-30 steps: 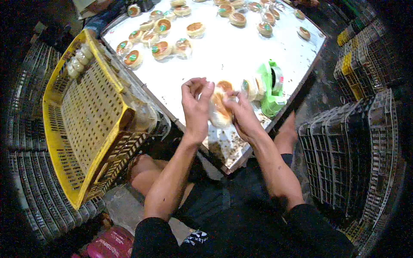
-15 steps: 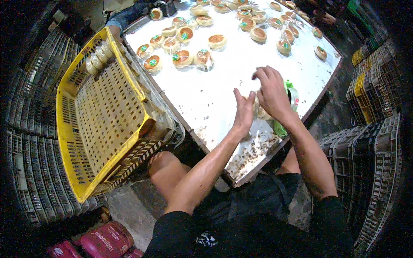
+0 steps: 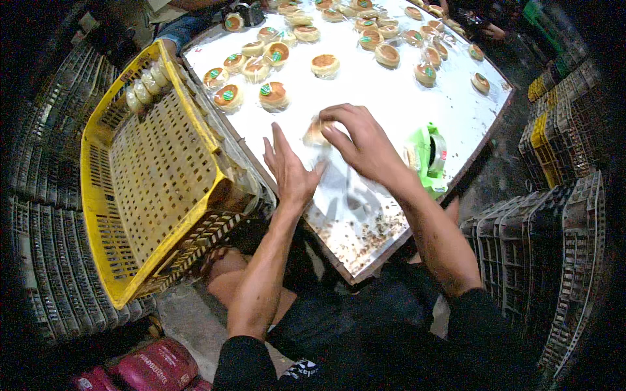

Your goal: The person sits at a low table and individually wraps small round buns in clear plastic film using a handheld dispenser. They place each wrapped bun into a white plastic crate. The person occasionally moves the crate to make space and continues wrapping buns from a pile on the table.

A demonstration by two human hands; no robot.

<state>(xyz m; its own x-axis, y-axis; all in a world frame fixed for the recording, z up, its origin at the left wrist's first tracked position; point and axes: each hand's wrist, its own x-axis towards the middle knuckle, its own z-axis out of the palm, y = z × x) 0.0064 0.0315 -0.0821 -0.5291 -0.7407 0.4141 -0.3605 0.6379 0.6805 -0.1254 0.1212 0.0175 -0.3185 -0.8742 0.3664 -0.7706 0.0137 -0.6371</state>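
Observation:
Over the white table [image 3: 456, 111], my right hand [image 3: 362, 146] grips a plastic-bagged round bun [image 3: 315, 131] between thumb and fingers; motion blurs the bun. My left hand [image 3: 290, 169] is open below and left of it, fingers spread, holding nothing. Right of my right hand stands a green tape dispenser [image 3: 427, 159] with a wide roll in it and something pale beside it, partly hidden. Many golden-topped buns in clear bags [image 3: 274, 98], several with green labels, lie across the far part of the tabletop.
A yellow plastic crate [image 3: 156, 169] holding a few wrapped pale items [image 3: 143, 91] sits against the table's left edge. Stacked crates [image 3: 521, 247] line both sides. Magenta bags [image 3: 153, 365] lie at bottom left. Another person's legs [image 3: 179, 29] are at far left; another person's hand [image 3: 495, 32] shows at far right.
Both hands have shifted left, away from the tape dispenser where they were half a second ago. My right hand now has a bagged bun at the middle; my left hand's fingers have spread.

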